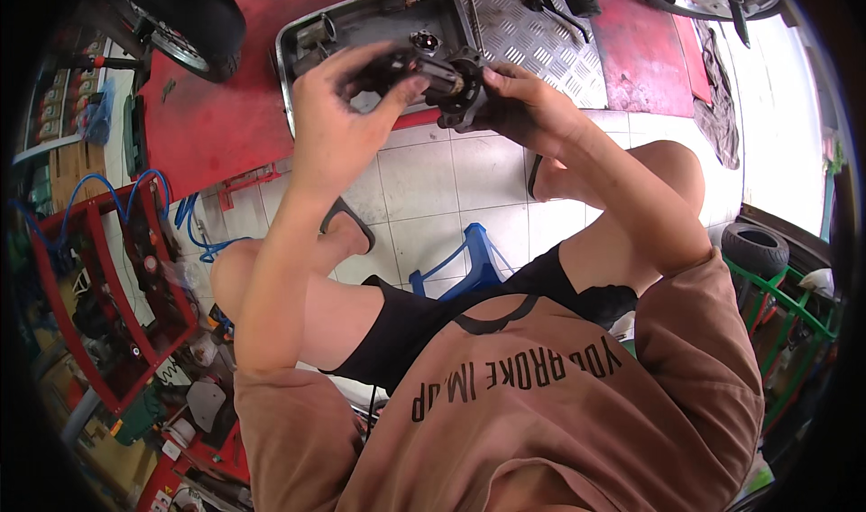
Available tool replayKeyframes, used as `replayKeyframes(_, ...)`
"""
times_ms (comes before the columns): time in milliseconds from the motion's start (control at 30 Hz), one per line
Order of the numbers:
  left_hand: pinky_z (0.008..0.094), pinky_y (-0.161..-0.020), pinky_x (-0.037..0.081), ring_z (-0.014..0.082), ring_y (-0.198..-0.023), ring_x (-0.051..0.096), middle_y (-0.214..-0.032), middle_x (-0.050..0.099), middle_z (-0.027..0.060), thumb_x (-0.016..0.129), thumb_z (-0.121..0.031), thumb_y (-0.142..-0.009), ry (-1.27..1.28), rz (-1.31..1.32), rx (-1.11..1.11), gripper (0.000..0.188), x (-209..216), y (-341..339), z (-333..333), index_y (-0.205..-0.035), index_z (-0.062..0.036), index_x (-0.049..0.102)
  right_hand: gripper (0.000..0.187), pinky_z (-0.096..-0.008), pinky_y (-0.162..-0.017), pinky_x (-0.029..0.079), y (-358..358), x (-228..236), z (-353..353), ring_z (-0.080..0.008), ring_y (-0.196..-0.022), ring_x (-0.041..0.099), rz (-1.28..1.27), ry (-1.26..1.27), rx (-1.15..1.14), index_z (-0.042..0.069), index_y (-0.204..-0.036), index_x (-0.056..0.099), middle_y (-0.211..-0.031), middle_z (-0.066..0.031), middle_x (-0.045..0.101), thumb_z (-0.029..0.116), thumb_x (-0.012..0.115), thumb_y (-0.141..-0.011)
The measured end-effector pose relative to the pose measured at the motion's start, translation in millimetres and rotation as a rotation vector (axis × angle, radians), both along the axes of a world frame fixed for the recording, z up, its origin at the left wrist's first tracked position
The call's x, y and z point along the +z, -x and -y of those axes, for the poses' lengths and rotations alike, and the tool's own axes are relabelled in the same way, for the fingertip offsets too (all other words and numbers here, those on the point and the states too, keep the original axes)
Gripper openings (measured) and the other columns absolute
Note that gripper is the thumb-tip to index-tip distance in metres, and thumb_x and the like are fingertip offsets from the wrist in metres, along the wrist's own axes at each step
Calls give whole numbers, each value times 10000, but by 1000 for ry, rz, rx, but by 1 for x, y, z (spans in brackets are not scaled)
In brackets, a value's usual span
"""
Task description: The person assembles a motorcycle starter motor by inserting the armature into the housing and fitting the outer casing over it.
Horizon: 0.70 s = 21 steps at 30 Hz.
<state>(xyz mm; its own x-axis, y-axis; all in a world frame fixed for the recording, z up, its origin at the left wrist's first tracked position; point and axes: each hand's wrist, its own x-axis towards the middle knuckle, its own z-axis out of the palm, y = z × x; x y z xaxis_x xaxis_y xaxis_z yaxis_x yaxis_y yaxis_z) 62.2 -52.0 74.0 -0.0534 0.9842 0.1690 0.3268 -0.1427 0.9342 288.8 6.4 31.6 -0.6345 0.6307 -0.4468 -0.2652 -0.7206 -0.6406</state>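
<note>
Both hands meet high in the view, above the knees of a person seated low on a blue plastic stool point(460, 264). Between them sits a dark, greasy cylindrical mechanical part point(442, 83), roughly motor-shaped with a wider flanged end toward the right. The left hand point(338, 106) wraps its fingers over the near end, its grip closed on the part; the thumb side is hidden behind the knuckles. The right hand point(523, 101) clasps the flanged end, grip also closed on it, with the fingertips buried behind the dark flange, so how far they curl cannot be told.

Directly behind the part lies a grey metal tray point(388, 25) on the floor, holding small pieces too dim to identify; its near rim is covered by the hands. The tray straddles a red lift platform point(225, 106) and a strip of checker plate point(532, 34). A motorcycle wheel point(185, 25) is cut off at the upper left, and a stand leg shows at the top edge.

Below the hands the white tiled floor point(424, 187) lies open between the sandalled feet. At the left a red rack point(108, 286) with blue hoses crowds in, and a green frame carrying a tyre point(758, 246) stands at the right.
</note>
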Motion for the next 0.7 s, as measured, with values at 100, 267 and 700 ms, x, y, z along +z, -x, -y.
replayKeyframes(100, 231, -780, 526, 99, -857, 672, -941, 729, 84, 759, -203, -891, 70, 84, 11, 369, 7, 14, -15, -1156, 43, 683, 532, -495, -1023, 444, -4, -13, -6, -297, -1180, 585, -182, 7, 42, -38, -1351, 455, -1277, -171, 599, 303, 614, -975)
replayKeyframes(267, 322, -870, 500, 213, -956, 683, -1080, 711, 220, 655, -335, -950, 297, -504, 89, 482, 10, 63, -30, -1265, 29, 626, 491, -499, -1011, 412, -16, -21, -21, -311, -1197, 549, -309, 32, 23, 42, -1313, 532, -1319, -143, 590, 346, 617, -938)
replayKeyframes(700, 433, -963, 492, 395, -1104, 652, -1154, 671, 282, 682, -348, -907, 731, -912, -31, 569, -32, 108, -38, -1307, 46, 587, 317, -431, -954, 468, -21, -23, -31, -242, -1002, 633, -120, 8, -193, 60, -1229, 573, -1119, -98, 681, 278, 569, -999)
